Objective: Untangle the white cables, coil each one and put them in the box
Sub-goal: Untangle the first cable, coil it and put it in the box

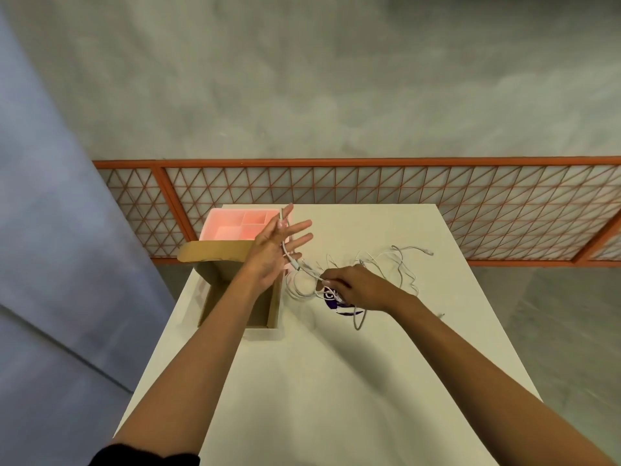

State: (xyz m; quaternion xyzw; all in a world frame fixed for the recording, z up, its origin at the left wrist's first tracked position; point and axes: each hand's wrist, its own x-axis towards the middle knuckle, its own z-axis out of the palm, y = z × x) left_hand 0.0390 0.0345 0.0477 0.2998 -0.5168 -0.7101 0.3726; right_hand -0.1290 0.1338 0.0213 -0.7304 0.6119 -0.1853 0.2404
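— White cables (386, 264): where are they seen?

— A loose tangle is spread on the pale surface (336, 381), right of centre in the frame, with one plug end thrown out towards the right. A single strand is drawn up out of the tangle to the left.

— By what is that strand held?

— It is held at both ends of its raised stretch. The left hand (275, 250) is lifted above the surface at centre frame, palm turned up; its fingers (299, 227) are spread wide, and the strand is laid across the palm and run up between two of them (whether it is pinched there or only draped cannot be told). The right hand (353, 284) is lowered over the tangle, knuckles up, with thumb and forefinger closed on the same strand.

— And the box?

— A cardboard box (274, 307) is stood open on the left part of the surface, just beside the tangle, its flap folded back towards the upper left. Its inside is largely covered by the left forearm, so any contents cannot be made out. A pink tray (235, 223) with compartments is set just behind it, at the far edge.

— Anything under the cables?

— A dark purple mark (342, 309) is partly seen below the right hand; what it is cannot be told.
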